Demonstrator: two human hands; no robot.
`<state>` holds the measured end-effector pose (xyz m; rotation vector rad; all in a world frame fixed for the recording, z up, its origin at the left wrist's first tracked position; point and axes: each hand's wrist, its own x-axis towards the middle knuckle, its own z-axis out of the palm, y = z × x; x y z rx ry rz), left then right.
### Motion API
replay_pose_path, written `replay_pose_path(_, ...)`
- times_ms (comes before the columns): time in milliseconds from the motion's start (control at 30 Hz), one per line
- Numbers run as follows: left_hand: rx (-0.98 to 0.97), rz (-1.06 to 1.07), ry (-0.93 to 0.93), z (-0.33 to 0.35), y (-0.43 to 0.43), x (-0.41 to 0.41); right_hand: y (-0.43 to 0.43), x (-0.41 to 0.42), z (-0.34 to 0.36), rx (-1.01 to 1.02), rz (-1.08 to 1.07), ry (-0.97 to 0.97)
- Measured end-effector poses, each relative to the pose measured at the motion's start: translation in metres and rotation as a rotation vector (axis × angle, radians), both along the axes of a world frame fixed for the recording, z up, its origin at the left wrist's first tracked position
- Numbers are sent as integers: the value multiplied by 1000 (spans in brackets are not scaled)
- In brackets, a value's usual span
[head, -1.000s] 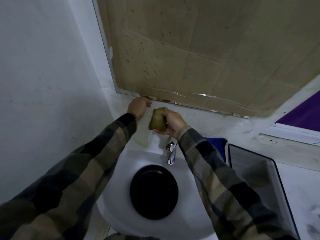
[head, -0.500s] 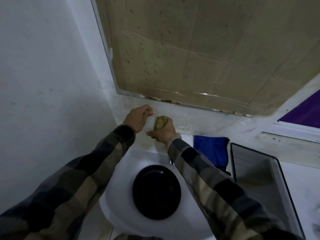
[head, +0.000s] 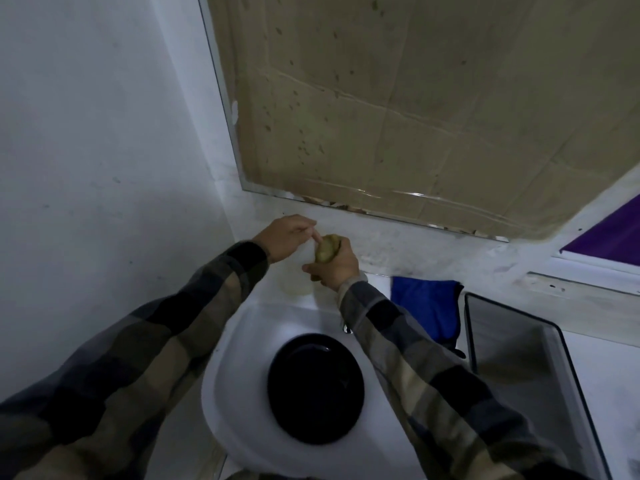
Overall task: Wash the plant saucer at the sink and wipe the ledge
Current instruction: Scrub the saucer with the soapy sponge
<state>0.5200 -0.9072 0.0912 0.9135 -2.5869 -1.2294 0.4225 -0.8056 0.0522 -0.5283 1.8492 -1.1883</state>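
A round black plant saucer [head: 316,388] lies in the white sink [head: 239,344] below my arms. My right hand [head: 334,266] is shut on a yellow-green sponge [head: 326,251], held above the white ledge [head: 391,247] behind the sink. My left hand [head: 285,237] hovers just left of the sponge, fingers curled, one fingertip touching the sponge's top. A faint round stain [head: 294,284] marks the ledge under my hands. Most of the tap [head: 346,329] is hidden by my right sleeve.
A blue cloth [head: 427,306] lies on the ledge right of the sink. A dark-rimmed rectangular tray [head: 519,362] stands further right. A cardboard-covered window [head: 415,105] rises behind the ledge. A white wall [head: 86,168] closes the left side.
Both hands drew back from the window edge toward the sink's rear. My right hand turned the sponge upright, and my left hand came over to touch it.
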Motion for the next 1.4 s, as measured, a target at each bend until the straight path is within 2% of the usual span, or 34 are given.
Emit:
replay_pose_path(67,169,121,56,-1,3,-5,5,0,7,-10,-8,-50)
replay_pose_path(200,205,312,58,2,2,-20,17,-5,27,-72,6,-133)
replay_pose_path(267,186,364,-6,3,-6,-30,21,-6,36,-119,18,-219)
replay_pose_path(400,91,320,-319,3,-13,-43,25,-5,42,-214,70,-419)
replay_pose_path(467,0,271,-424,3,-10,-44,26,-4,40,-231,82,-460)
replay_pose_path(700,-199,210,-562,6,0,-53,24,1,36,-271,65,-521)
replay_pose_path(967,-141,228,-543,14,0,-55,27,-3,36,-230,27,-487)
replay_pose_path(1233,-228,224,-582,9,3,-51,25,-8,39,-242,26,-503)
replay_pose_path(1400,-131,169,-595,17,-1,-53,23,-10,39,-239,28,-504)
